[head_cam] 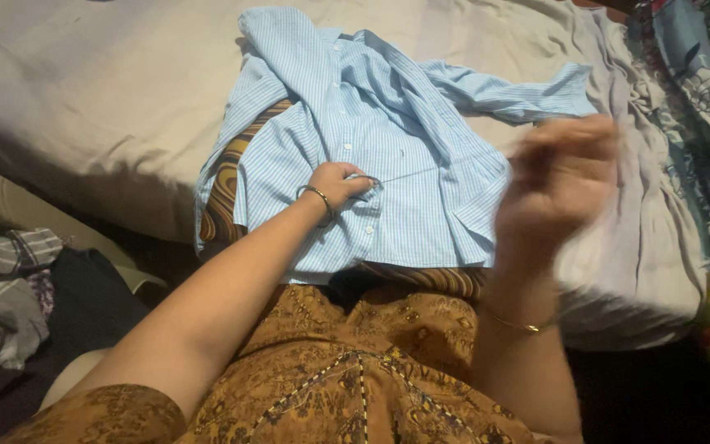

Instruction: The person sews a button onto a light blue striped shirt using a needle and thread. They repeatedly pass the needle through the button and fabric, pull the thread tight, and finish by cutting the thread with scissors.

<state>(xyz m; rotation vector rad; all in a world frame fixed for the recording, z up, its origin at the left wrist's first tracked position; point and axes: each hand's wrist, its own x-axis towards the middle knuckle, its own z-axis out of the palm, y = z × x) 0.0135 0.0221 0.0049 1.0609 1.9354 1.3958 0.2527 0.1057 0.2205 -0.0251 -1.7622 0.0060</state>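
A light blue striped button shirt [388, 140] lies spread on a bed covered with a pale sheet [100, 90]. My left hand [338, 182], with a thin bangle on the wrist, pinches the shirt's front fabric near the button placket. Raised above the shirt's right side is my right hand [556, 185], blurred by motion, holding nothing I can make out. One sleeve [511, 94] stretches toward the right. A brown patterned cloth [228, 177] shows under the shirt's left edge.
A grey plaid garment [2, 288] and dark clothes [92, 300] are piled at the lower left. Floral blue bedding [692, 107] lies along the right edge. My brown patterned dress [355, 370] fills the foreground.
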